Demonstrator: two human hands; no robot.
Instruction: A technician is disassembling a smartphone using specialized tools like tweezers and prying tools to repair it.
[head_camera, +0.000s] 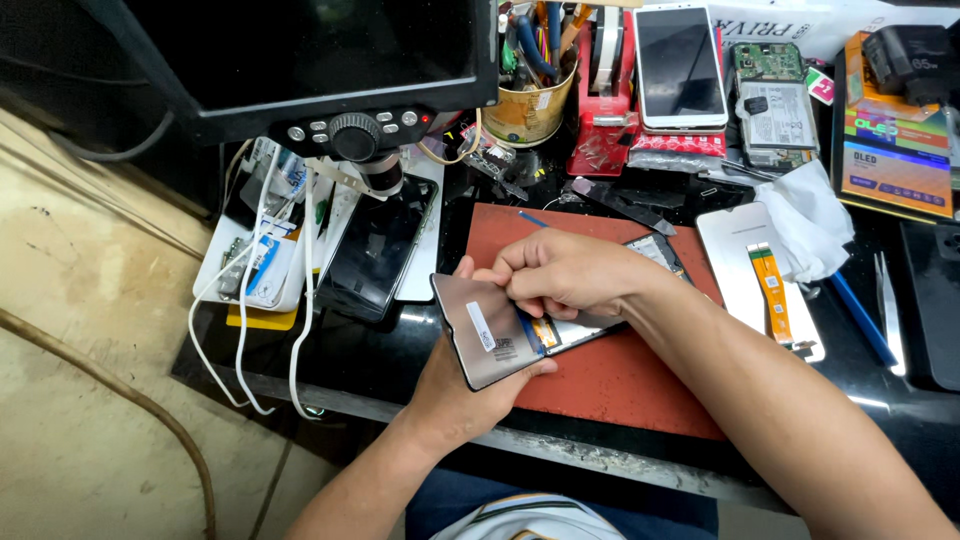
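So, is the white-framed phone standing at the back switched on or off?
Apparently off: the white-framed phone shows a uniformly dark screen.

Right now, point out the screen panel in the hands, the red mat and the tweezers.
Screen panel (480, 340), head view: bare silver back, left of its sticker.
Red mat (610, 385), head view: open patch below the panel.
Tweezers (886, 300), head view: middle of the metal legs, right side of the bench.

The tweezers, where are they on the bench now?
In the head view the tweezers lie at the far right of the bench, just right of the blue tool and below the orange box.
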